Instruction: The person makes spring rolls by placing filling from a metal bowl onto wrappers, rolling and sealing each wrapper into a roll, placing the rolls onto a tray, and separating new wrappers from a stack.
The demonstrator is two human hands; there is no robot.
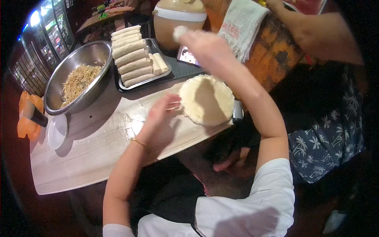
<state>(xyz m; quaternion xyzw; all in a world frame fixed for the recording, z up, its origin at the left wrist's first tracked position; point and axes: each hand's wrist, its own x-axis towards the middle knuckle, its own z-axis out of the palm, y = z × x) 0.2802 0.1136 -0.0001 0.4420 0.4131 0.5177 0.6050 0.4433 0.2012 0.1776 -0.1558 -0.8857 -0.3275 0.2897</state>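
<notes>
Clamping a white lump point(180, 34) in right hand point(208, 46); cannot tell grip state of blurred left hand point(160, 111), beside pale disc point(206, 100).

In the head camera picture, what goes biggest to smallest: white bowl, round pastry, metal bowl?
1. Metal bowl
2. Round pastry
3. White bowl

That's how big they look here; all three sizes differ plainly.

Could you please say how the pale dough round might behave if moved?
The pale dough round is probably floppy, given its ragged, soft-looking rim, which might tear. Lying broad and flat, it seems unlikely to roll or tip.
</notes>
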